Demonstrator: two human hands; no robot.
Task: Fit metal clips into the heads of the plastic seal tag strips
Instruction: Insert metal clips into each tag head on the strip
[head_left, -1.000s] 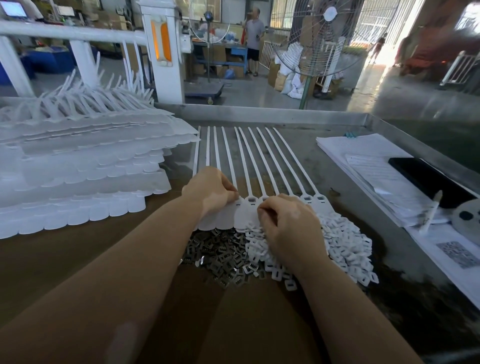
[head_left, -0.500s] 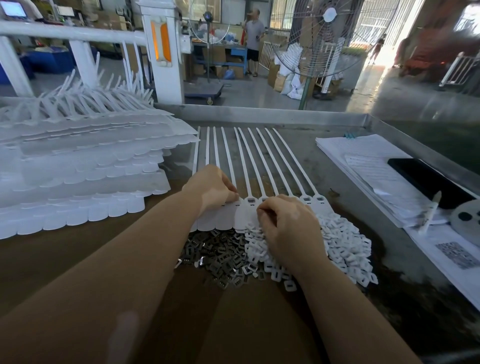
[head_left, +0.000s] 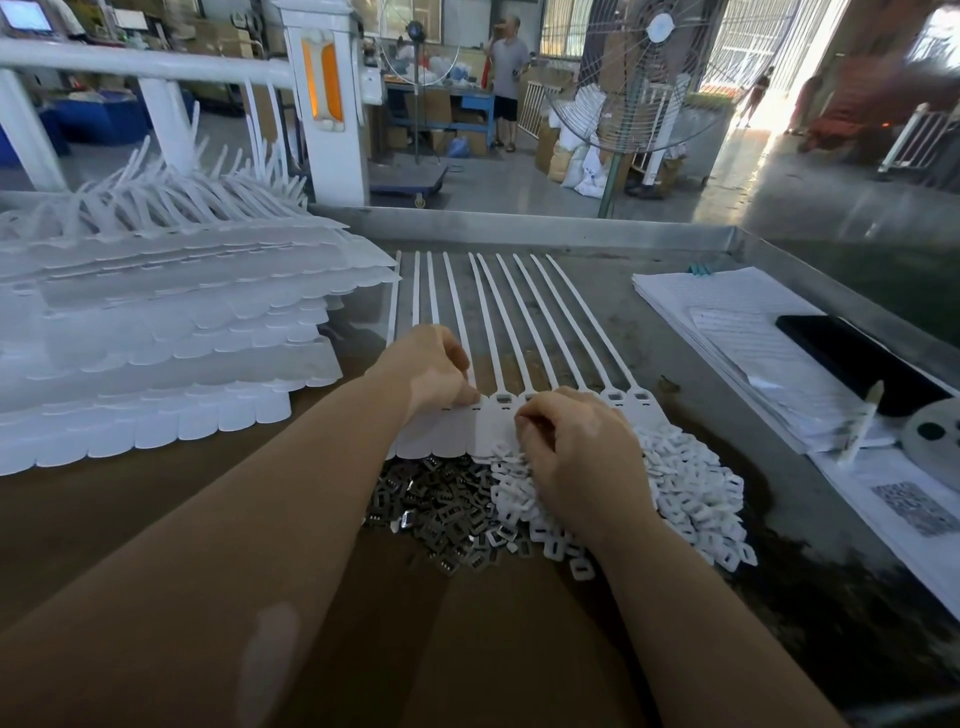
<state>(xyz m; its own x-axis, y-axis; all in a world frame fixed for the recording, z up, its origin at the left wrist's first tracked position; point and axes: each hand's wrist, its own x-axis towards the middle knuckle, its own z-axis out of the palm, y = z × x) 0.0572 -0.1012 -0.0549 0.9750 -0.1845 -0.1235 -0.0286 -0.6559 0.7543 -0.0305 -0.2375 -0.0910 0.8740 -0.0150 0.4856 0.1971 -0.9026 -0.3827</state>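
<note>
A joined row of white seal tag strips (head_left: 519, 322) lies on the table, tails pointing away, heads and flat tags toward me. My left hand (head_left: 434, 369) presses its fingertips on the heads at the left part of the row. My right hand (head_left: 582, 457) is curled over the heads near the middle, fingers pinched together; what they hold is hidden. A heap of dark metal clips (head_left: 447, 509) lies just below the tags. A heap of small white plastic caps (head_left: 691, 499) spreads to its right, partly under my right hand.
Tall stacks of white tag strip sheets (head_left: 156, 338) fill the left of the table. Papers (head_left: 737, 332), a black phone (head_left: 852, 358) and a pen (head_left: 862, 415) lie on the right. A raised metal rim (head_left: 519, 228) bounds the table's far side. A fan and a person stand beyond.
Both hands stay almost still on the strip heads. The right hand's fingers have shifted slightly over the heads.
</note>
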